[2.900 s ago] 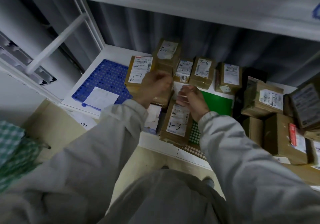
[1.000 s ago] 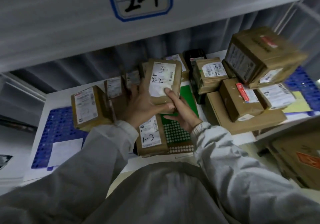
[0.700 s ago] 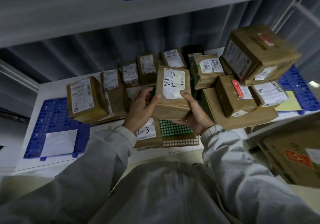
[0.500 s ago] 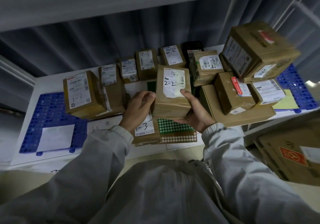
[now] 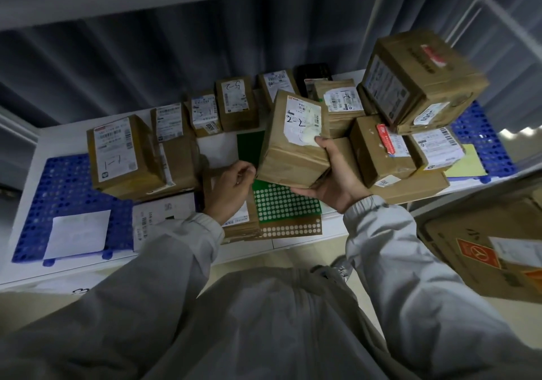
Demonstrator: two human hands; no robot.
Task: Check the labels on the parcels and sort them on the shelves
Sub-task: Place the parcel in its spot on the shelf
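My right hand (image 5: pixel 334 180) grips a brown parcel marked 2-2 (image 5: pixel 294 139) from below, thumb on its white label, lifted above the white shelf (image 5: pixel 58 133). My left hand (image 5: pixel 230 187) hangs just left of it with fingers loosely curled, holding nothing, over a flat parcel (image 5: pixel 240 221) it partly hides. A parcel marked 1-1 (image 5: pixel 123 156) stands at the left. Smaller labelled parcels, one marked 2-5 (image 5: pixel 236 102), line the back.
A stack of larger brown boxes (image 5: pixel 416 86) rises at the right. Blue perforated trays (image 5: pixel 58 192) lie at both ends of the shelf, and a green dotted board (image 5: pixel 281 203) lies under the hands. A big carton (image 5: pixel 487 247) sits lower right. An upper shelf overhangs.
My left hand has let go of the 2-2 parcel and dropped beside it. My right hand alone carries the parcel, shifted slightly to the right.
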